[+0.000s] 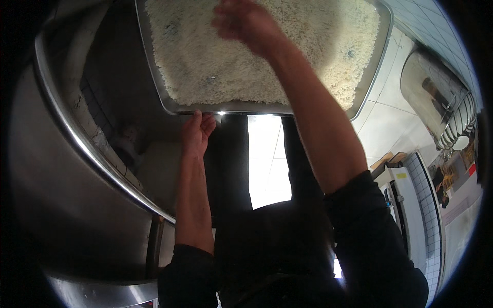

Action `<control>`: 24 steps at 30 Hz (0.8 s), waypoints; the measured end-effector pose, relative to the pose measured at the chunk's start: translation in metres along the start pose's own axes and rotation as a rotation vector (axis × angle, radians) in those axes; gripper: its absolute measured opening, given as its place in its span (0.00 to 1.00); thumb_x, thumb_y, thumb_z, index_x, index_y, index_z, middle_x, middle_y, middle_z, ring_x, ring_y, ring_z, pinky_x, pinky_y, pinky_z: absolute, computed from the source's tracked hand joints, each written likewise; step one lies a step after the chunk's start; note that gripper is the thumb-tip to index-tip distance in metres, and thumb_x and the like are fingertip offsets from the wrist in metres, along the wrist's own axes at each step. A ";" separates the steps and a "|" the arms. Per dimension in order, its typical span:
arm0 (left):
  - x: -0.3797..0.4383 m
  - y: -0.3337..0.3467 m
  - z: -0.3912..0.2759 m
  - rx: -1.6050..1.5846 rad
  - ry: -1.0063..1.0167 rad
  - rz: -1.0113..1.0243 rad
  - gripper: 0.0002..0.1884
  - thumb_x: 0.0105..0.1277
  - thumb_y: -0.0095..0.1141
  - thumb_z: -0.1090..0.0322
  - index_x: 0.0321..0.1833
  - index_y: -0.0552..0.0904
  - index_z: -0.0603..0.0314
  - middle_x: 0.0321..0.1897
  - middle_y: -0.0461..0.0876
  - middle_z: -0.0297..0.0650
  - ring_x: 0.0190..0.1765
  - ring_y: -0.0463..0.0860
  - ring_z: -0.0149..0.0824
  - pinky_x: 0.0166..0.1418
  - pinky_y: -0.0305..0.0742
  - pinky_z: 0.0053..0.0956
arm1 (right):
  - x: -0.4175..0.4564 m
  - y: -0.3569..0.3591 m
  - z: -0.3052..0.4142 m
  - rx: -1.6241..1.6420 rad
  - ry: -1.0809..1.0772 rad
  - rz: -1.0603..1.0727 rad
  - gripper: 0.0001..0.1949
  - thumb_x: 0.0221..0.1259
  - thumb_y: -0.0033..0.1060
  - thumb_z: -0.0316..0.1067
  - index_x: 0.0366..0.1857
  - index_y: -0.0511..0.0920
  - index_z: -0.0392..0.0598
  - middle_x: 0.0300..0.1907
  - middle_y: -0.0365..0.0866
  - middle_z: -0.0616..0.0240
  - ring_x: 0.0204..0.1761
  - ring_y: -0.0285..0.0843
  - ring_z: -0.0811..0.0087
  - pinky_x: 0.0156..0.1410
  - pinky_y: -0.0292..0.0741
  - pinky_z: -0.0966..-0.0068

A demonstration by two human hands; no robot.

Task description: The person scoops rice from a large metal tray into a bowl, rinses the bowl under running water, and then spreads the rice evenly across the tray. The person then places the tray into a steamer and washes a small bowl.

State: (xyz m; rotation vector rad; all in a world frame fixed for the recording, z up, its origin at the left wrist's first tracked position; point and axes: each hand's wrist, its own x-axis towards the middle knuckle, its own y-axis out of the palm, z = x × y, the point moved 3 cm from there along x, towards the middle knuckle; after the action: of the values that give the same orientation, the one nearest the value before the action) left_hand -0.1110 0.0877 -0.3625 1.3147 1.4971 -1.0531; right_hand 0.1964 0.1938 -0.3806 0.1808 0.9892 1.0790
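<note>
A large metal tray [233,107] holds a broad, flat layer of white grains that look like cooked rice [215,61]. A few small dark bluish spots show in the layer. At the tray's near rim, left of its middle, my left hand [197,129] grips the edge with the thumb on top. My right hand [246,25] is over the far middle of the grains, its fingers blurred by motion. Whether it touches them or holds anything, I cannot tell. The right forearm crosses the tray's near right part.
On the left a big stainless steel surface with a curved, shiny rim [83,142] reaches close to my left arm. Pale floor tiles [385,96] lie on the right. A transparent cylindrical container [435,92] stands there by the tiled wall [423,19], with a white cabinet [412,208] nearer me.
</note>
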 end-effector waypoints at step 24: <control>0.007 -0.009 0.004 -0.034 -0.034 0.101 0.14 0.71 0.56 0.56 0.49 0.79 0.59 0.36 0.84 0.38 0.40 0.84 0.31 0.43 0.85 0.27 | -0.034 0.055 -0.088 -0.221 0.237 0.048 0.23 0.70 0.53 0.41 0.64 0.68 0.42 0.53 0.79 0.55 0.54 0.81 0.62 0.57 0.80 0.64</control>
State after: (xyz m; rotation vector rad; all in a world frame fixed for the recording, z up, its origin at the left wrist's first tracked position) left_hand -0.1199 0.0851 -0.3696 1.3286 1.4026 -0.9768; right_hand 0.0912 0.1657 -0.3805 -0.1065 1.0712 1.2653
